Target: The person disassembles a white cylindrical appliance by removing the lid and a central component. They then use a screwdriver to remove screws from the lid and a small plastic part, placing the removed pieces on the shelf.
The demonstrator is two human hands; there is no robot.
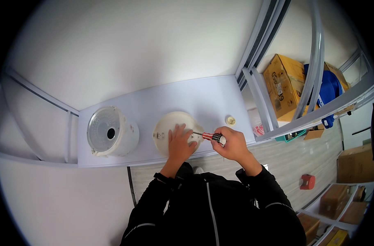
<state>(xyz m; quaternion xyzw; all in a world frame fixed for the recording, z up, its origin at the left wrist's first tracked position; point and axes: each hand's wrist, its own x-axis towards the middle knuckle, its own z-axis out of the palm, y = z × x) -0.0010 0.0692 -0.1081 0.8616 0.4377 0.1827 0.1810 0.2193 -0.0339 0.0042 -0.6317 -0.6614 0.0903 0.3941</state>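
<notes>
I see the left hand (179, 144) resting, fingers spread, on a round cream disc (176, 118) and the right hand (233, 144) gripping a screwdriver (208, 136) angled over its right side. On the pale table (211, 94), a white drum (129, 135) sits left, a small container (230, 120) right.

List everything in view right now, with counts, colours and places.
Round disc: one, off-white, on the table under the left hand
Screwdriver: one, red, white and black handle, in the right hand
Drum-shaped housing: one, white, table's left end
Small round container: one, pale yellowish, right of the disc
Table: one, pale lilac-white, centre
Cardboard boxes: several, brown, right side
Cloth-like item: one, blue, upper right by the boxes
Stool-like object: one, red, floor at right
Sleeves: two, black, lower centre
Left hand: one, bare, spread on the disc
Right hand: one, bare, around the screwdriver handle
</notes>
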